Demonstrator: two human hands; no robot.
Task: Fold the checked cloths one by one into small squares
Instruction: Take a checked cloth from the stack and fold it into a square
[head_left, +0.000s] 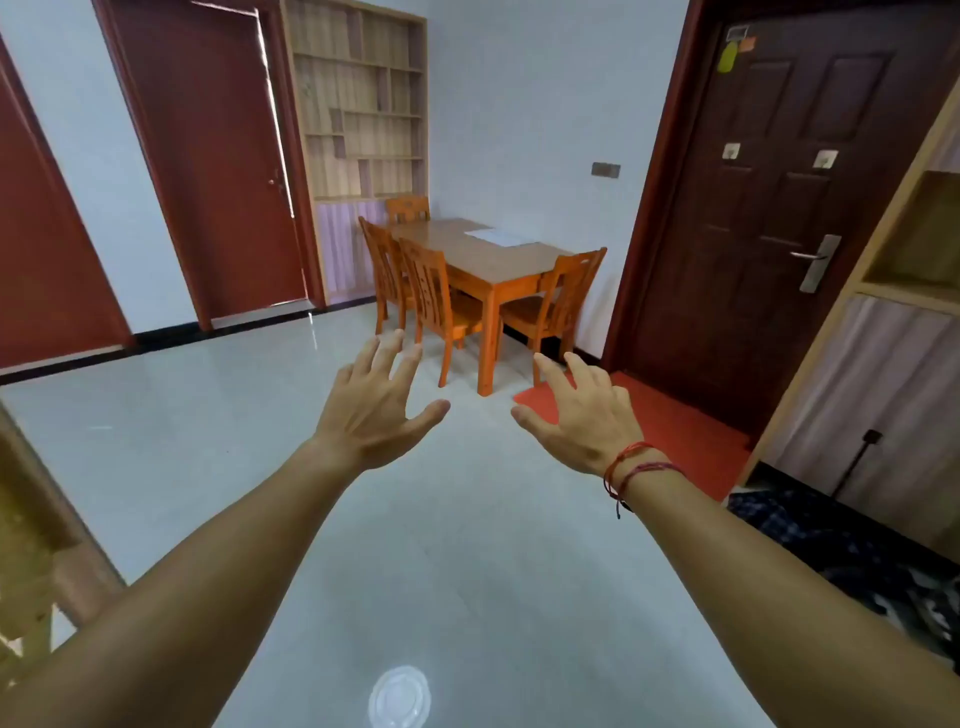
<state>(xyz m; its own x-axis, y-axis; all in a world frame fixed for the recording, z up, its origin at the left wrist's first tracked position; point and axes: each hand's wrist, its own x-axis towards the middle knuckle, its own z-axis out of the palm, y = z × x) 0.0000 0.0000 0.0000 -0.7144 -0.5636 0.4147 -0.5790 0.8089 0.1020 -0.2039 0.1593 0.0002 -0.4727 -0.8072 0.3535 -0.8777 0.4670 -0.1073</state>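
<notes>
Both my arms reach straight out over a bare grey floor. My left hand (376, 405) is spread with straight fingers and holds nothing. My right hand (582, 410), with red strings round the wrist, is also spread and holds nothing. A dark blue checked cloth (810, 525) lies crumpled low at the right edge, well to the right of my right forearm and partly cut off by the frame. Neither hand touches it.
A wooden dining table (493, 260) with several chairs stands ahead by the far wall. A red mat (670, 426) lies before a dark door (769, 208). A shelf unit (883, 338) stands on the right and wooden furniture (31, 561) at the left edge.
</notes>
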